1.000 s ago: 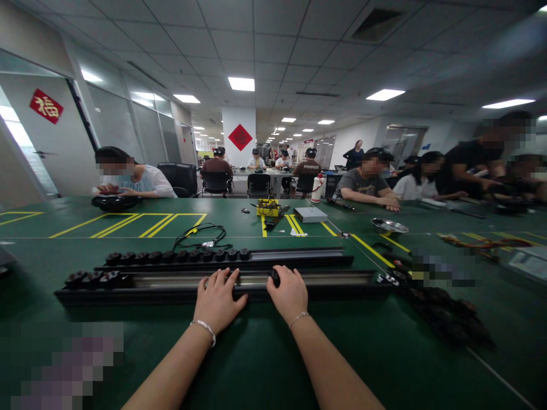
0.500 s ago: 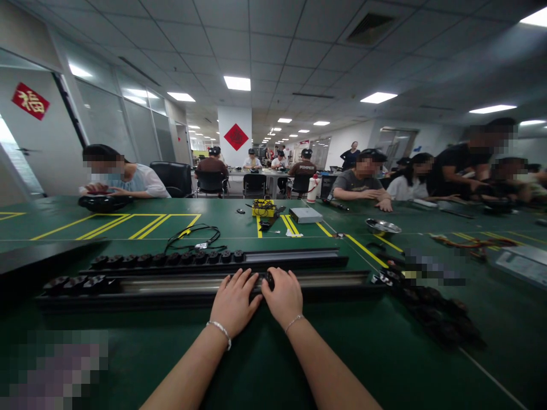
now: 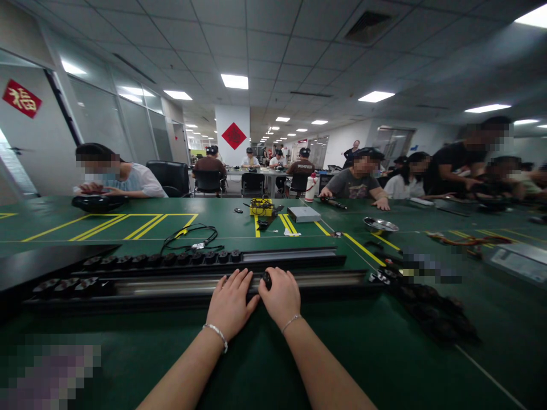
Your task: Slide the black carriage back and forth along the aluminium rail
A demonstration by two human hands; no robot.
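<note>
I count two long black rails: on the near rail [image 3: 162,287], three black socket modules [image 3: 66,286] sit toward the left end; on the far rail [image 3: 290,254], about eleven round modules [image 3: 170,259]. My left hand [image 3: 231,296] lies palm down across the near rail's middle, fingers extended and slightly spread. Just beside it, my right hand [image 3: 280,293] pinches one small black piece [image 3: 267,279] between thumb and curled fingers, over the same rail, wrist angled inward.
</note>
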